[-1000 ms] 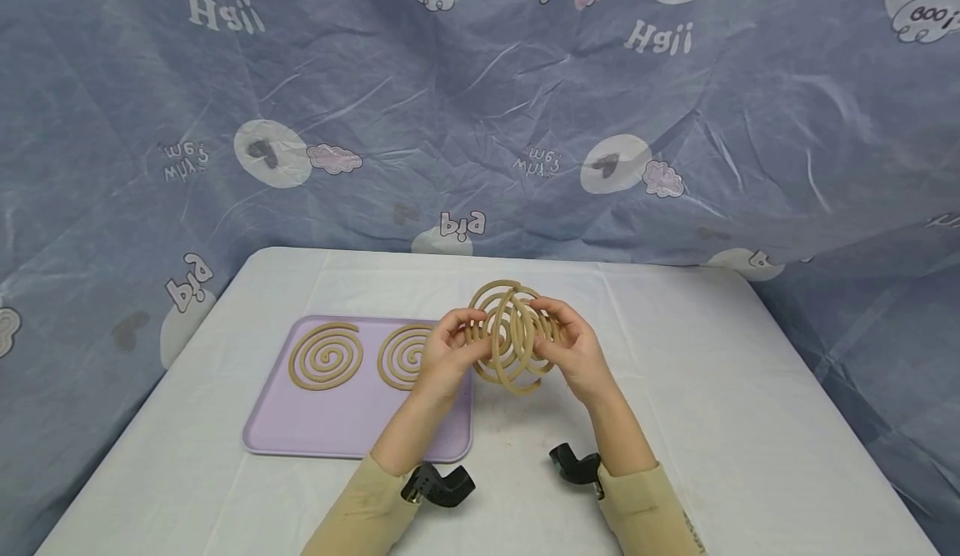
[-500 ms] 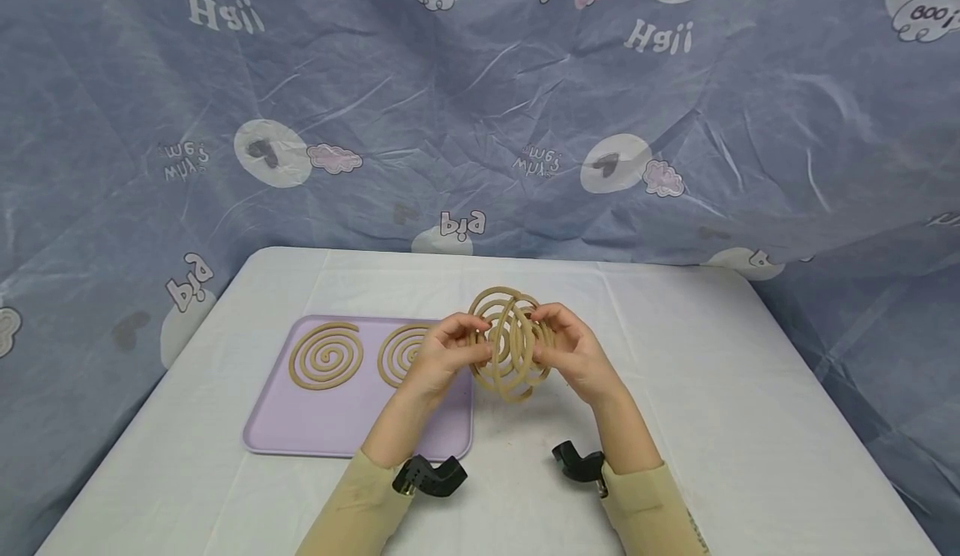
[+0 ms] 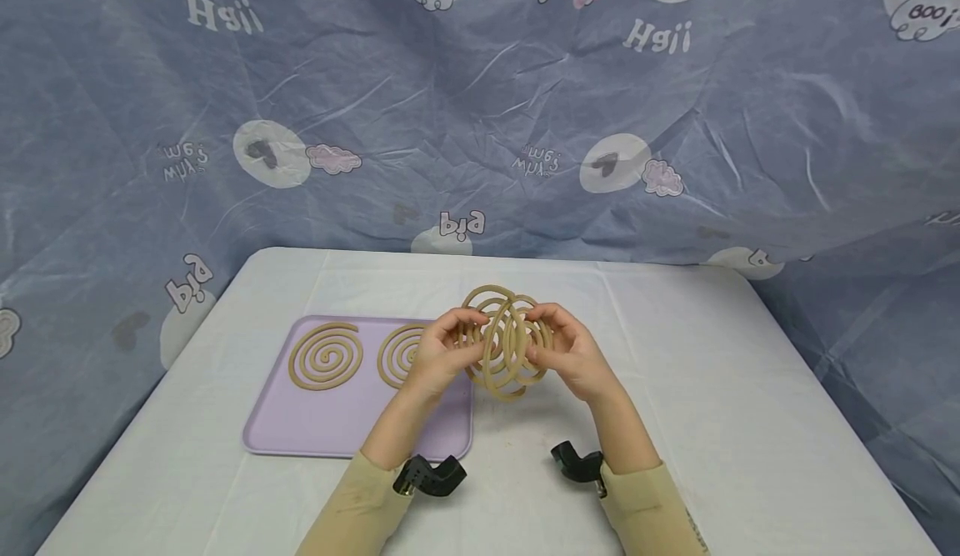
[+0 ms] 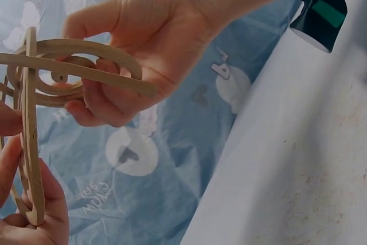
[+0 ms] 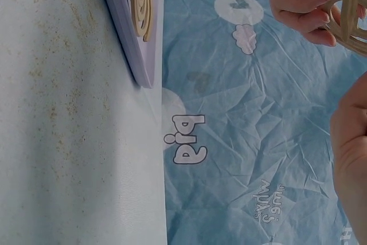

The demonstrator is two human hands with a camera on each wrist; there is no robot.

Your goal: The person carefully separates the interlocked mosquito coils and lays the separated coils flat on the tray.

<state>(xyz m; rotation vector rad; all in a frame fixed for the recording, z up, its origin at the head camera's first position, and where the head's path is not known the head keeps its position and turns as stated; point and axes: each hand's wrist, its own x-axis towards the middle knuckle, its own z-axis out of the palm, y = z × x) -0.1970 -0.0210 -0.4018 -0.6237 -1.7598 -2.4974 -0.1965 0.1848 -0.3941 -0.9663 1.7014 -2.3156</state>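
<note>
Two tan mosquito coils, nested through each other and crossing at an angle, are held up over the table just right of the tray. My left hand pinches their left side between thumb and fingers. On the right side, my right hand grips the rings the same way. The left wrist view shows one coil nearly edge-on, with strands of the other passing across it. Two more spiral coils lie flat on a lilac tray: a left one in full view and a right one partly behind my left hand.
A white cloth covers the table, with brown crumbs scattered near its front. Black camera mounts sit on both wrists, over beige sleeves. Behind the table hangs a blue printed curtain.
Both hands have come slightly lower and a little left with the nested coils, whose angle has turned a bit. The coils on the tray have stayed in place.
</note>
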